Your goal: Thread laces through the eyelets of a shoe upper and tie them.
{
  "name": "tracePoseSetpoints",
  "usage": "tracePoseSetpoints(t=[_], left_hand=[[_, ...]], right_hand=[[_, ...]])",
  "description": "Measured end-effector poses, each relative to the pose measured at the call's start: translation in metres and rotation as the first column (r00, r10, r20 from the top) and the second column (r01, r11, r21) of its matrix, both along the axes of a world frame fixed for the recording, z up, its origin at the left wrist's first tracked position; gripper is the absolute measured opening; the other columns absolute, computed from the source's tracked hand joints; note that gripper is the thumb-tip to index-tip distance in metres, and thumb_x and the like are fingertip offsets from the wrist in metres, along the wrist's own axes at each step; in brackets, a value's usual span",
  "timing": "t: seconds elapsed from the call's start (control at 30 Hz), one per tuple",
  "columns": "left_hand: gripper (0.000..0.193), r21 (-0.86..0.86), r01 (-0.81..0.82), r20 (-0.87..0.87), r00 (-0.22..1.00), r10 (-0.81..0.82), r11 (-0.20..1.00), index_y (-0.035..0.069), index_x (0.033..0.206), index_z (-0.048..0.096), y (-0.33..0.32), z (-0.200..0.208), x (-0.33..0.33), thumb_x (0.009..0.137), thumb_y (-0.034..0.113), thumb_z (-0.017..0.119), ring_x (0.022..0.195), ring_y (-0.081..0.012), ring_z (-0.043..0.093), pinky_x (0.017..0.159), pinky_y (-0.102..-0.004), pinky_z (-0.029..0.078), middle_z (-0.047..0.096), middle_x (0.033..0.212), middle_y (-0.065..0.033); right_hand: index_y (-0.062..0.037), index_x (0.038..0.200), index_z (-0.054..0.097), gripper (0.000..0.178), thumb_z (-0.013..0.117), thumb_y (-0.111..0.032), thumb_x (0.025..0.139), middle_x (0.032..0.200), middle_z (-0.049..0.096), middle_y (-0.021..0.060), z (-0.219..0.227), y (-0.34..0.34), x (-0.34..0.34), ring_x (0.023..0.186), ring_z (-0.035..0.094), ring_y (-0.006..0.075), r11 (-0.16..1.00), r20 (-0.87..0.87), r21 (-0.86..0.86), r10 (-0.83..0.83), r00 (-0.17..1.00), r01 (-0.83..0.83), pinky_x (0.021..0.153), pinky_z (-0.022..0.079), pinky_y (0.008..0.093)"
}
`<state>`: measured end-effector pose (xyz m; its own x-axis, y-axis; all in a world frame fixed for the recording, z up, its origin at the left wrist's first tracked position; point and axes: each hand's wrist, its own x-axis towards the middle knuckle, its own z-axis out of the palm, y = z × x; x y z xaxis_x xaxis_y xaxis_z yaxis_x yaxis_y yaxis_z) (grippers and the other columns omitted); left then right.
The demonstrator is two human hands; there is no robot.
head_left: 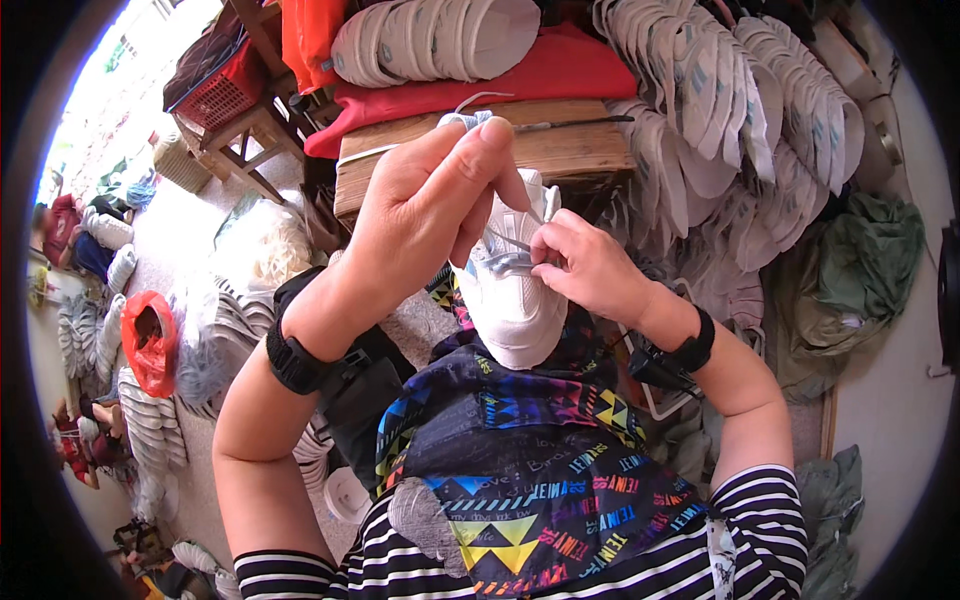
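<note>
A white shoe (515, 325) is held up over my lap, its rounded toe toward me. A grey-blue lace (512, 263) crosses its front. My left hand (440, 195) is raised over the shoe's left side, closed, with thumb and fingers pinched on lace; a pale blue loop and a thin loose end stick out above the fingertips. A strand runs down from that hand toward my right hand (585, 262). The right fingers are closed in a pinch on the lace at the shoe's right side. My left hand hides part of the shoe.
Beyond the shoe stands a wooden block (575, 155) with a thin dark tool (575, 123) on it. Red cloth (490, 80) lies behind, under stacked white shoe parts (430, 40). More stacks (690, 80) stand right, near green cloth (850, 270); an orange bag (150, 345) is left.
</note>
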<state>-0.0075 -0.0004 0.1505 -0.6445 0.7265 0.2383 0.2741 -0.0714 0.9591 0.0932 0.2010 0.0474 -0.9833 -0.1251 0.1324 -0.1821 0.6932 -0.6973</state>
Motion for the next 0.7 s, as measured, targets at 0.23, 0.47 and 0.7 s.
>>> tracePoseSetpoints(t=[0.23,0.47,0.7], left_hand=[[0.047,0.015,-0.012,0.129,0.992,0.01,1.0,0.001,0.083,0.063,0.009,-0.011,0.003,0.105,0.037,0.042,0.043,-0.0033,0.041,0.043,-0.02,0.032,0.046,0.053,0.0023],[0.046,-0.02,0.001,0.154,0.988,0.002,1.0,0.002,0.083,0.063,0.012,-0.013,0.005,0.105,0.037,0.043,0.044,-0.0035,0.042,0.043,-0.0198,0.033,0.047,0.054,0.002],[0.048,-0.032,-0.015,0.119,0.993,0.019,0.999,0.002,0.083,0.062,0.016,-0.017,-0.001,0.105,0.038,0.039,0.043,-0.0039,0.043,0.043,-0.0194,0.033,0.048,0.054,0.002]], right_hand=[[-0.0039,0.094,0.053,0.018,0.064,-0.004,0.081,0.089,0.053,0.0144,-0.004,-0.004,0.0,0.08,0.06,0.0351,0.992,-0.183,0.102,0.095,0.978,-0.077,0.069,0.049,0.0425],[-0.0041,0.1,0.048,0.027,0.065,-0.006,0.079,0.089,0.054,0.0149,-0.01,-0.007,0.003,0.074,0.061,0.0372,0.966,-0.342,0.246,0.164,0.925,-0.08,0.066,0.052,0.0439],[-0.0051,0.097,0.054,0.022,0.065,-0.006,0.079,0.085,0.058,0.0141,-0.013,-0.007,-0.004,0.074,0.063,0.036,0.985,-0.332,0.152,-0.027,0.943,0.082,0.064,0.051,0.0425]])
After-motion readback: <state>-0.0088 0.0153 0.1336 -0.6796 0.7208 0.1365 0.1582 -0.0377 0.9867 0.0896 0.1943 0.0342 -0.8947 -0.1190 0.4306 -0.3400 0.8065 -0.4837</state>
